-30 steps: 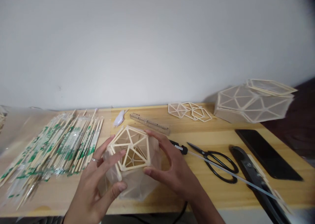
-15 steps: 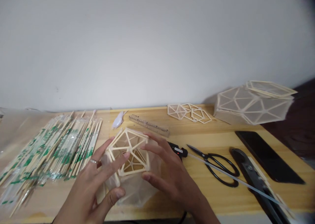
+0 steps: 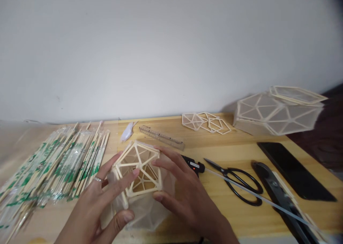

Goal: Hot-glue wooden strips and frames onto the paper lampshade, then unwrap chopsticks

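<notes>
Both hands hold a faceted frame (image 3: 139, 164) of thin wooden sticks near the table's front edge, its lower sides covered in translucent paper. A pentagon of sticks with spokes meeting in the middle faces up, and its triangles look uncovered. My left hand (image 3: 103, 201), with a ring on it, grips the left side; its index finger touches a spoke near the hub. My right hand (image 3: 184, 190) is curled round the right side, fingertips on the upper right edge and thumb by the lower right corner.
Wrapped chopsticks (image 3: 59, 158) lie left. Behind are a ruler (image 3: 160, 136) and flat stick pentagons (image 3: 205, 122). A hot glue gun (image 3: 194, 165) with a long glue stick, scissors (image 3: 233, 181), a black-handled tool (image 3: 272, 187) and a black phone (image 3: 296, 170) lie right. A larger paper-covered frame (image 3: 278, 113) stands back right.
The held frame sits slightly lower and further left in view, with both hands keeping about the same grip. The view itself has shifted slightly.
</notes>
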`<state>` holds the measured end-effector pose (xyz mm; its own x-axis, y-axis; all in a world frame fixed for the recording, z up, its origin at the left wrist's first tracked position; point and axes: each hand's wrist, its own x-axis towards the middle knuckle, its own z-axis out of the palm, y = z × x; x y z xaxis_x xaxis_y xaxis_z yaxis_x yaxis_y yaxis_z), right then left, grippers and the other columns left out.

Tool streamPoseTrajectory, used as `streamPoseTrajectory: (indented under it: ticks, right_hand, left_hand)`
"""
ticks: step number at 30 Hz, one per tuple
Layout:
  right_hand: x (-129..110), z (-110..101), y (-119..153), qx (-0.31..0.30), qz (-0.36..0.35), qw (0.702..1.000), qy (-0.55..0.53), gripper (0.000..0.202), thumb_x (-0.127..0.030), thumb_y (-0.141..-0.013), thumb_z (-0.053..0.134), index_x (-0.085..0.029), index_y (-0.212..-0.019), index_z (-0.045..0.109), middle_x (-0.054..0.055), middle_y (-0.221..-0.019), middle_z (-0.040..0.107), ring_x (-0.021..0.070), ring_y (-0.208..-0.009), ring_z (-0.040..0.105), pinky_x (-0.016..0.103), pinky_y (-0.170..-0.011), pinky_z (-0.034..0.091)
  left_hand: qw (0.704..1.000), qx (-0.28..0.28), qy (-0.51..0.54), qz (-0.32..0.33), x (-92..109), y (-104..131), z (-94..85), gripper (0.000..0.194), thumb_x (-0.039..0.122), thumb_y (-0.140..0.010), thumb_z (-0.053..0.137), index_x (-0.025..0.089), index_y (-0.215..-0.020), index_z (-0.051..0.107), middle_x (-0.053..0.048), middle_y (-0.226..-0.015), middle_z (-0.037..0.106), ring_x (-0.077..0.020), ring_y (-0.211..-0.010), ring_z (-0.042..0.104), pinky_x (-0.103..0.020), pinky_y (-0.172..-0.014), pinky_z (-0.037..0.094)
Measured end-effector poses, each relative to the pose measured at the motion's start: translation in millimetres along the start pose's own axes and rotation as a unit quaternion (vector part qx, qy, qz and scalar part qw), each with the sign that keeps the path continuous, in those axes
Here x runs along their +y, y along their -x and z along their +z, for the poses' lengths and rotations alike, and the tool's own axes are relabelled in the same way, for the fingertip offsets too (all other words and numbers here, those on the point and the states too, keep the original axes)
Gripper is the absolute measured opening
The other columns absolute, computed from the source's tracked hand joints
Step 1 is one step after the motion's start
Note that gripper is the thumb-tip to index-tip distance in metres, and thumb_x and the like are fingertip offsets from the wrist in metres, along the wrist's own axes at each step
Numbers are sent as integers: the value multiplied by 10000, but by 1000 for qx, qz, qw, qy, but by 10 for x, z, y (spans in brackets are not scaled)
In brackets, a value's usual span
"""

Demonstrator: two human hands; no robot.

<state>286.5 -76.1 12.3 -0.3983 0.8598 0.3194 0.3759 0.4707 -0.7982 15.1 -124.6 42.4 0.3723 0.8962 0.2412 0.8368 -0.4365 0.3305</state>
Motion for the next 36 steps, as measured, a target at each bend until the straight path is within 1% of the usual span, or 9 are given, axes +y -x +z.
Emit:
streamPoseTrajectory:
  ticks: [5,11,16,19,23,29,36]
  right_hand:
    - [-9,-9,-2,-6,17,1000,-3,504,-525,-961,737,-350,-1412,594,53,-1649,515,295,-1521,487,452,-1230,439]
    - [-26,-18,-13,-12,20,1000,7,494,-515,-973,720,-346,-1416,581,48,-1647,516,286,-1526,485,436,-1235,441]
    - [-37,-31,-7,-20,19,1000,12,486,-518,-989,695,-365,-1427,554,40,-1648,510,278,-1534,475,446,-1242,438]
    - [-38,-36,-3,-21,23,999,18,486,-512,-990,693,-372,-1433,549,41,-1643,516,285,-1515,500,455,-1223,464]
    - [-46,-34,-14,-15,17,999,25,482,-457,-987,709,-368,-1434,553,51,-1631,530,287,-1497,526,453,-1215,476]
    - [-80,-53,-18,-20,14,999,33,464,-458,-1000,693,-328,-1425,562,79,-1634,527,285,-1507,518,456,-1216,475]
    - [-74,-55,-6,-16,16,999,35,470,-512,-1002,676,-331,-1421,561,74,-1632,533,279,-1511,513,460,-1216,478]
  left_hand:
    - [1000,-3,-8,3,-10,-6,-3,651,476,-1000,611,450,-1625,432,-32,-1760,361,-382,-1552,467,-515,-1025,649]
    - [1000,3,4,-2,28,-2,-36,640,484,-1005,608,468,-1620,432,-23,-1749,382,-378,-1533,496,-508,-1005,663]
    - [1000,6,2,-6,65,-34,-47,602,494,-1020,592,466,-1605,454,-23,-1751,377,-361,-1528,507,-516,-1030,650]
    - [1000,18,6,-8,84,-59,-52,589,500,-1017,596,462,-1593,476,-34,-1731,418,-363,-1503,538,-496,-996,668]
    - [999,39,10,1,112,-91,-61,596,516,-1005,614,438,-1585,498,-59,-1698,472,-373,-1468,576,-499,-977,674]
    - [1000,23,-7,1,135,-95,-78,599,493,-1018,606,430,-1597,466,-42,-1693,481,-348,-1480,568,-512,-993,665]
    - [1000,8,-14,-4,88,-34,-42,606,497,-1038,549,415,-1622,411,-53,-1732,413,-351,-1516,524,-559,-997,661]
